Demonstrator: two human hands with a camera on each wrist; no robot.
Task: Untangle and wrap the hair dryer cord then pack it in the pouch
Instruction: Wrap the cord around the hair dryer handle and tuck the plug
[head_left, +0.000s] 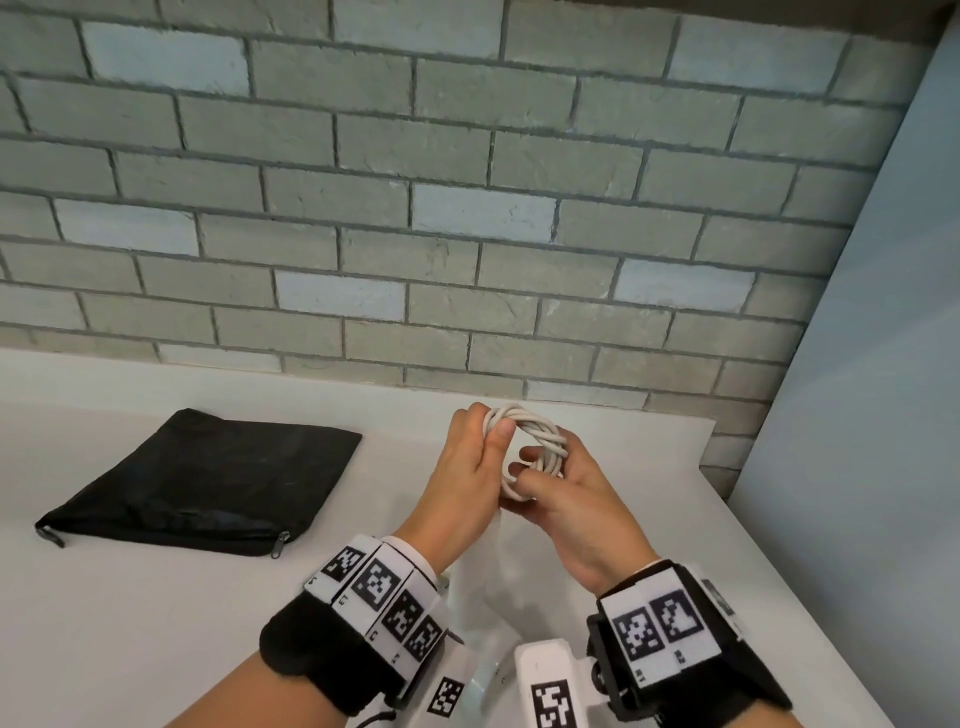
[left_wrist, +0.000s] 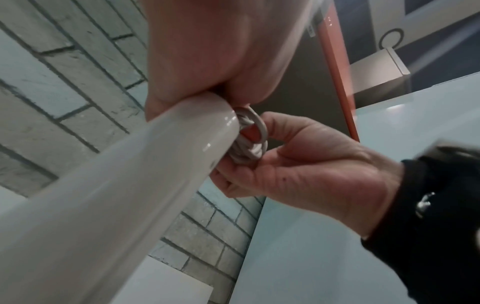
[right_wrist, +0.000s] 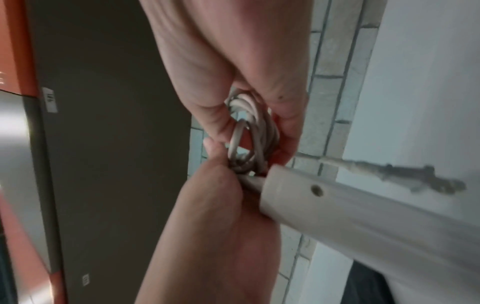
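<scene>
White worktop (head_left: 156, 623), grey brick wall (head_left: 415, 208) far; black pouch (head_left: 208, 478) left. 2 hands: left hand (head_left: 462, 467), right hand (head_left: 566, 499) each pinch coiled cord (head_left: 535, 431); dryer handle (left_wrist: 130, 185) apparently below.

A grey brick wall (head_left: 415, 208) rises behind the white table (head_left: 130, 623).

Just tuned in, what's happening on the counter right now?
Both hands are on the white cord, already wound into a coil above the counter. The left hand pinches its top; the right hand grips the lower side. The hair dryer handle hangs below. The black pouch lies flat, left, nothing packed yet.
</scene>
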